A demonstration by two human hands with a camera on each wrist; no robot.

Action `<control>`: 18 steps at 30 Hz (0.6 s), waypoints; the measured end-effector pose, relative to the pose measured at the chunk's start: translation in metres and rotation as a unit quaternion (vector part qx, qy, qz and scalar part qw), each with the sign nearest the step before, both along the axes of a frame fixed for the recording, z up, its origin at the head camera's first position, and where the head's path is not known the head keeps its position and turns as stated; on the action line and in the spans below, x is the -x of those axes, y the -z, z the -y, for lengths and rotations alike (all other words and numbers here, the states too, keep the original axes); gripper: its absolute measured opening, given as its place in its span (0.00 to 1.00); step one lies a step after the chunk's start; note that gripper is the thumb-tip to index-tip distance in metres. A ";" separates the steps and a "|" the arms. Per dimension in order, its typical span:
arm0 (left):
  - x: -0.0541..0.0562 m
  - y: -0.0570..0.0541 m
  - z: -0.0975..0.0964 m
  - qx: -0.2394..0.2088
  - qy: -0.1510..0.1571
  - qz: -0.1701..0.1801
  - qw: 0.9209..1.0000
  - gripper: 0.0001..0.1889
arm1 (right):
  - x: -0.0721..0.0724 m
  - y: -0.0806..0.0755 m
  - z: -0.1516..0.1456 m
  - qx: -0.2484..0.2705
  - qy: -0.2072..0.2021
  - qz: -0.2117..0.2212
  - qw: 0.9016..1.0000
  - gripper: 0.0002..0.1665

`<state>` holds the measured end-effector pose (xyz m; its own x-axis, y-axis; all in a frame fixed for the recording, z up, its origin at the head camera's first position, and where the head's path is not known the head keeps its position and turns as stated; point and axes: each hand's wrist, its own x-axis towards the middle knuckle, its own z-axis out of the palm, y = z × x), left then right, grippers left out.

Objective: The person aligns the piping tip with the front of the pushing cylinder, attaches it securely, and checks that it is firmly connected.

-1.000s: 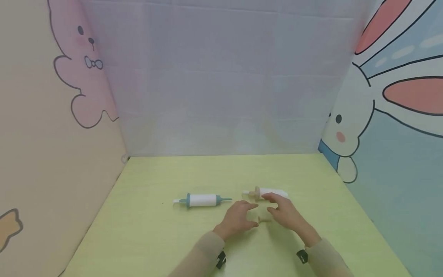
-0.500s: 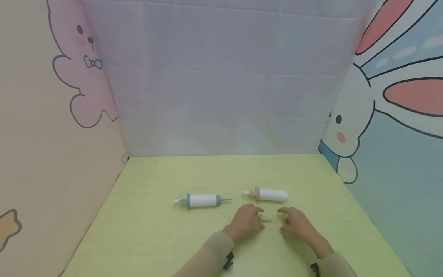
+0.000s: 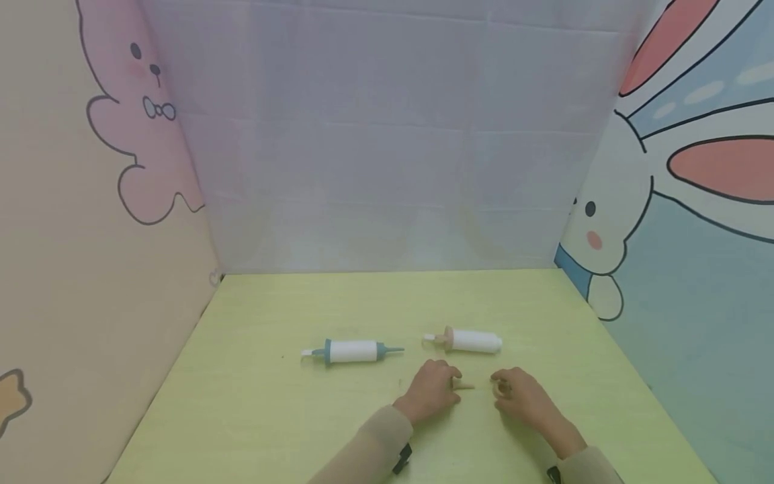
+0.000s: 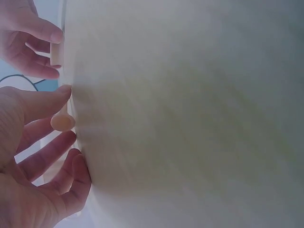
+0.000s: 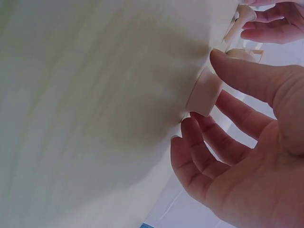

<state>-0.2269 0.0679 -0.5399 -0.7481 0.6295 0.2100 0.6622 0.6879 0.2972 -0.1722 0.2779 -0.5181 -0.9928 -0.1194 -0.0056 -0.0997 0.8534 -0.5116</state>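
Note:
In the head view my left hand point(image 3: 432, 388) curves its fingers about a small beige nozzle point(image 3: 464, 386) on the table. A gap shows between thumb and nozzle in the left wrist view, where its round wide end point(image 4: 62, 122) faces the camera. My right hand point(image 3: 527, 398) has thumb and fingers curled round a short beige ring point(image 5: 204, 91), right at its edges. Behind the hands lies a beige-and-white syringe point(image 3: 474, 341) with no nozzle on its right end. To the left lies a blue-green and white syringe point(image 3: 353, 351) with a thin nozzle.
The pale yellow-green table point(image 3: 254, 417) ends at a white cloth backdrop point(image 3: 387, 161). Side panels carry cartoon drawings: a pink figure point(image 3: 136, 121) at left and a white rabbit point(image 3: 611, 208) at right.
My right hand has moved right and toward me, away from the beige syringe, and its fingers have drawn in round the ring. My left hand has shifted slightly right, about the nozzle.

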 end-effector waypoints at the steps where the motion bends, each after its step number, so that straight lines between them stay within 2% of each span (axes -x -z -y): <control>1: 0.000 0.000 0.000 0.000 0.002 -0.006 1.000 0.15 | 0.000 0.000 0.000 -0.001 -0.003 -0.005 1.000 0.24; 5: -0.001 0.001 0.002 -0.006 0.014 -0.026 1.000 0.10 | -0.002 0.000 0.000 -0.009 -0.011 -0.030 0.999 0.20; 10: 0.000 0.003 0.004 -0.020 0.025 -0.030 0.999 0.06 | -0.003 0.004 -0.001 -0.015 -0.005 -0.044 0.999 0.16; 18: 0.003 0.006 0.006 -0.058 0.009 0.039 0.998 0.04 | -0.004 0.008 0.000 -0.006 -0.002 -0.051 0.999 0.16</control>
<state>-0.2296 0.0621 -0.5459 -0.7536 0.6178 0.2244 0.6462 0.6338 0.4251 -0.1687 0.2775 -0.5259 -0.9878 -0.1243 0.0934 -0.1542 0.8594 -0.4876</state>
